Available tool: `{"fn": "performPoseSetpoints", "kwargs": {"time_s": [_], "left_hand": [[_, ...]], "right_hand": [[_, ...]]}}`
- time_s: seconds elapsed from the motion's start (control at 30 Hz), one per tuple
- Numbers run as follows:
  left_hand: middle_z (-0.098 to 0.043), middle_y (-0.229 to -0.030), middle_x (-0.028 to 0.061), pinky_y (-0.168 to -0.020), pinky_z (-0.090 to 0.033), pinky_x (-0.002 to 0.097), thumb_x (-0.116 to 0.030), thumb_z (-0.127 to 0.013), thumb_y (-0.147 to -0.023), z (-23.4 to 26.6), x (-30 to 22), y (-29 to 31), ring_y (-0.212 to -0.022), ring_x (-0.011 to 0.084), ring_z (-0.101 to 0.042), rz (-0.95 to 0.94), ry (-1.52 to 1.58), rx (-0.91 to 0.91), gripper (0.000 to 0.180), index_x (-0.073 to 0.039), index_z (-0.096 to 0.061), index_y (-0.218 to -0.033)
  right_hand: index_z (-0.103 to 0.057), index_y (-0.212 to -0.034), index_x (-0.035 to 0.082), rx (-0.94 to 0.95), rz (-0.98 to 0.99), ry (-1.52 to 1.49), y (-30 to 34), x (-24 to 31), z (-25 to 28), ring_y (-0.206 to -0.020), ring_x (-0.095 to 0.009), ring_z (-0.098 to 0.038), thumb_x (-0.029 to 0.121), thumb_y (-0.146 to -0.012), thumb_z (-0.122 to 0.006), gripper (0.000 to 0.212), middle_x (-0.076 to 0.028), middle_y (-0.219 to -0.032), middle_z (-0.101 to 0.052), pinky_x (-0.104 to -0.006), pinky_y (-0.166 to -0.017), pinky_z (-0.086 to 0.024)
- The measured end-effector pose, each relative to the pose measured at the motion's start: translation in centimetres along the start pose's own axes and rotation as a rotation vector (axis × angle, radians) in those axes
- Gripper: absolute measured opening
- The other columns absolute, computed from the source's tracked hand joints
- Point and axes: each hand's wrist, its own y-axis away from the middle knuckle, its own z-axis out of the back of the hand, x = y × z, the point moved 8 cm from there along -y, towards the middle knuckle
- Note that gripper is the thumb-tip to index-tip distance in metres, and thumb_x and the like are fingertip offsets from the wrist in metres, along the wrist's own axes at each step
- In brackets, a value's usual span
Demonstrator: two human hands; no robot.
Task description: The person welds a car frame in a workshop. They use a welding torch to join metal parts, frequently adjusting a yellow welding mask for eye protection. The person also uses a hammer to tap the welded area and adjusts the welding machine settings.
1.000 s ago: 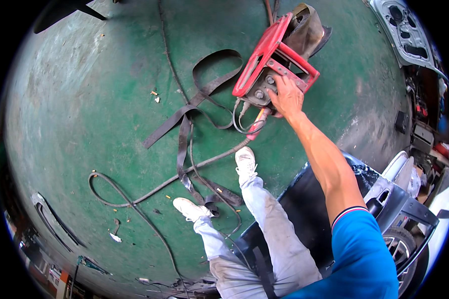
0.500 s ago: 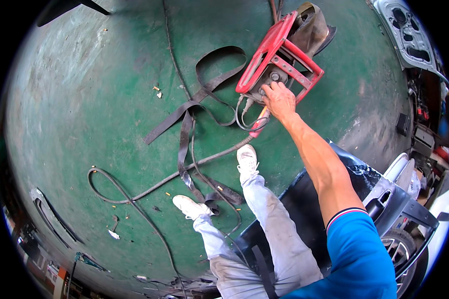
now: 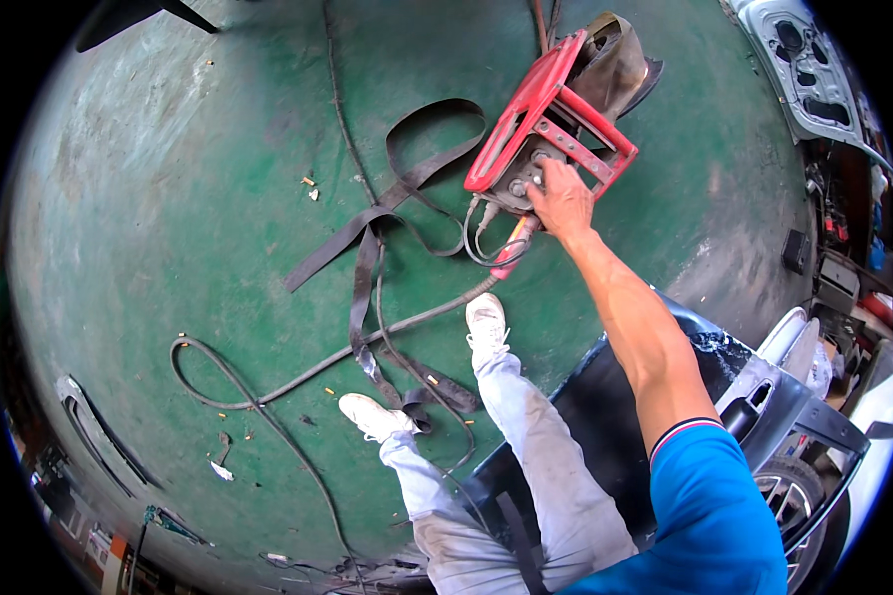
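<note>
My right hand (image 3: 564, 200) reaches out to the control panel (image 3: 511, 171) of a red-framed machine (image 3: 526, 109), which looks like a welding wire feeder, on the floor. Its thumb and forefinger are apart, with a small pale switch (image 3: 538, 180) showing between them. The fingertips are at the lower edge of the upper round knob (image 3: 541, 157); whether they press on it I cannot tell. The lower round knob (image 3: 517, 187) is uncovered. Below the panel, a thick hose (image 3: 437, 307) runs from a red and yellow sleeve (image 3: 511, 250). My left hand is out of sight.
A black strap (image 3: 327, 248) lies looped and tangled with cables near my white shoes (image 3: 377, 416). A dark car panel (image 3: 605, 426) is beside my right leg. A bare silver door panel (image 3: 809, 74) stands at upper right, and a wheel (image 3: 789, 496) at lower right.
My right hand has moved off the lower knob and up toward the upper one. Its thumb and forefinger have spread, leaving the lower knob in sight. The view has shifted slightly.
</note>
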Motion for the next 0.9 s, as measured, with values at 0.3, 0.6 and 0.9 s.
{"fn": "performPoseSetpoints", "kwargs": {"time_s": [0.3,0.6,0.9], "left_hand": [[-0.066,-0.101,0.0087,-0.060,-0.048,0.0275,-0.026,-0.056,-0.096,0.5,0.2,-0.8,-0.078,0.0156,-0.059,-0.076,-0.083,-0.024,0.040,-0.003,-0.056,-0.129],[-0.066,-0.103,0.0091,-0.061,-0.048,0.0275,-0.027,-0.057,-0.096,0.6,-0.7,-1.4,-0.079,0.0158,-0.059,-0.079,-0.106,0.013,0.041,-0.002,-0.057,-0.129],[-0.067,-0.107,0.0113,-0.064,-0.050,0.0286,-0.027,-0.060,-0.094,0.3,3.5,-2.1,-0.084,0.0176,-0.061,-0.160,-0.070,-0.008,0.040,-0.001,-0.060,-0.125]], "right_hand": [[-0.058,-0.115,0.015,-0.017,-0.008,0.108,-1.6,-1.0,1.1,-0.100,-0.030,-0.062,0.021,-0.079,-0.072,0.039,-0.008,-0.105,-0.062,-0.0455,-0.081,-0.052],[-0.058,-0.116,0.017,0.023,-0.041,0.157,-1.2,-3.8,0.9,-0.099,-0.029,-0.062,0.021,-0.081,-0.069,0.036,-0.006,-0.104,-0.061,-0.0451,-0.081,-0.053],[-0.046,-0.137,0.010,0.122,-0.284,-0.088,1.4,0.1,3.3,-0.116,-0.034,-0.058,0.035,-0.086,-0.064,0.060,-0.016,-0.130,-0.058,-0.0454,-0.093,-0.048]]}}
